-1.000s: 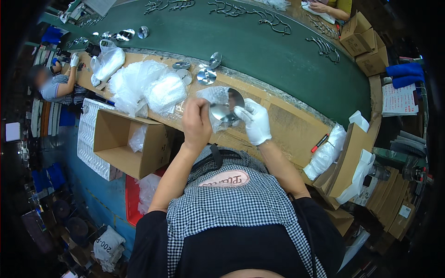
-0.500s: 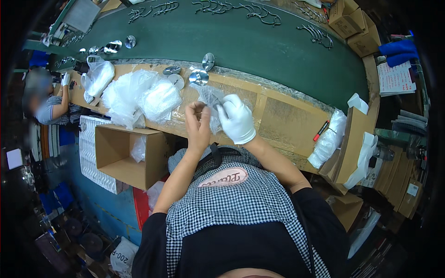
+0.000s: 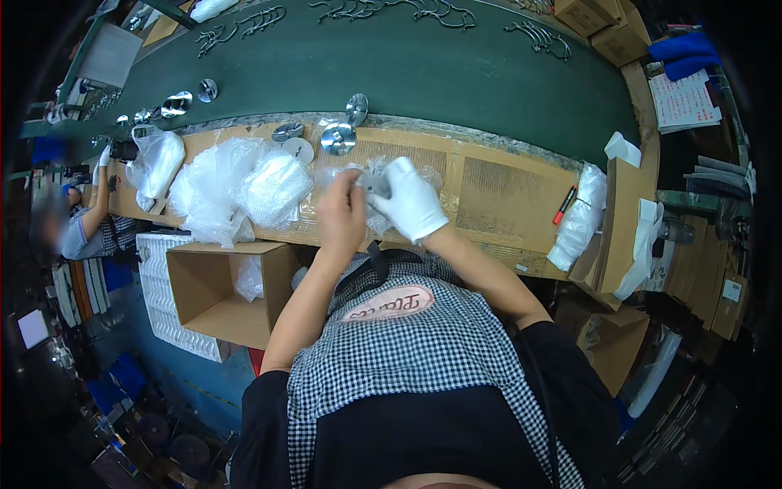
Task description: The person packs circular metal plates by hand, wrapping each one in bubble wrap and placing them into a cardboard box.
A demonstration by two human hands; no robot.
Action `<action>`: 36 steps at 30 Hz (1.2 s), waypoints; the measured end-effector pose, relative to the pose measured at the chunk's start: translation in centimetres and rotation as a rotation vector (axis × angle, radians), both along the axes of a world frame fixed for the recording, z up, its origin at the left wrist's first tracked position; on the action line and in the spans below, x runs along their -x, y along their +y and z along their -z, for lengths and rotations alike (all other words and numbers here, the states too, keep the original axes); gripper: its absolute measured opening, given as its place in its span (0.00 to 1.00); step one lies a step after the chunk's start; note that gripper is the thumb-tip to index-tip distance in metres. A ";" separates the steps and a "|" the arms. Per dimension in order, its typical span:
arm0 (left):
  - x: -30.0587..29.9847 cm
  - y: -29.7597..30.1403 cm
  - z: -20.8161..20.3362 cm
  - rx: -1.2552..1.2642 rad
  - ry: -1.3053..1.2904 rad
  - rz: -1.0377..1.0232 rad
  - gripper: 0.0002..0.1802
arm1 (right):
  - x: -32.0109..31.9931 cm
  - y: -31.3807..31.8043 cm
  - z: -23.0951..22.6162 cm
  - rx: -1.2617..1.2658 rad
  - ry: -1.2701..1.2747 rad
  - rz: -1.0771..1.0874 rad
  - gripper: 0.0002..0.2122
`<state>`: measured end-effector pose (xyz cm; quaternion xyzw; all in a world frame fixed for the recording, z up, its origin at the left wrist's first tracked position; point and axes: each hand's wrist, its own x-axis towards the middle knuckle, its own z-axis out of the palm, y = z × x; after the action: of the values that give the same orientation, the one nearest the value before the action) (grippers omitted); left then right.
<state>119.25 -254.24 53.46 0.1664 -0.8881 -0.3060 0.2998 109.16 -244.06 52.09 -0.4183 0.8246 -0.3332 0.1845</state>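
My bare left hand (image 3: 340,213) and my white-gloved right hand (image 3: 411,204) meet above the cardboard-covered bench edge. Between them is a crumpled clear plastic bag (image 3: 376,184), pinched by the fingers of both hands. Something greyish shows through it, too blurred to name. Just beyond the hands lies a shiny round metal disc (image 3: 337,139) with a slotted middle. Another disc (image 3: 357,109) leans behind it. To their left are a darker disc (image 3: 287,132) and a pale one (image 3: 299,150). A bubble-wrap bundle (image 3: 277,187) rests left of my left hand.
Bent metal handles (image 3: 427,13) lie along the green belt (image 3: 489,90). An open cardboard box (image 3: 232,289) stands at the left, below the bench. A red marker (image 3: 564,205) and a rolled plastic bundle (image 3: 582,216) lie at the right. A co-worker (image 3: 94,220) is at far left.
My left hand has turned and its fingers now point more to the right. The gloved hand has shifted slightly, still on the bag. The whole view has moved a little.
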 end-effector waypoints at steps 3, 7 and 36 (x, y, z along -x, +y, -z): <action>-0.1 -0.4 -0.1 -0.424 -0.210 -0.025 0.09 | 0.6 0.6 1.8 0.200 -0.126 0.106 0.11; -1.9 -1.0 0.3 -0.301 -0.306 -0.062 0.11 | -1.4 2.2 0.1 0.024 -0.097 -0.113 0.15; -7.0 -17.9 17.3 -0.049 -0.719 -0.471 0.16 | 6.1 -14.3 7.6 -0.316 0.074 -0.093 0.23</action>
<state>126.20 -272.12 36.15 0.4677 -0.8664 -0.1726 0.0287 103.06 -258.33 44.52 -0.4339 0.8526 -0.1746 0.2329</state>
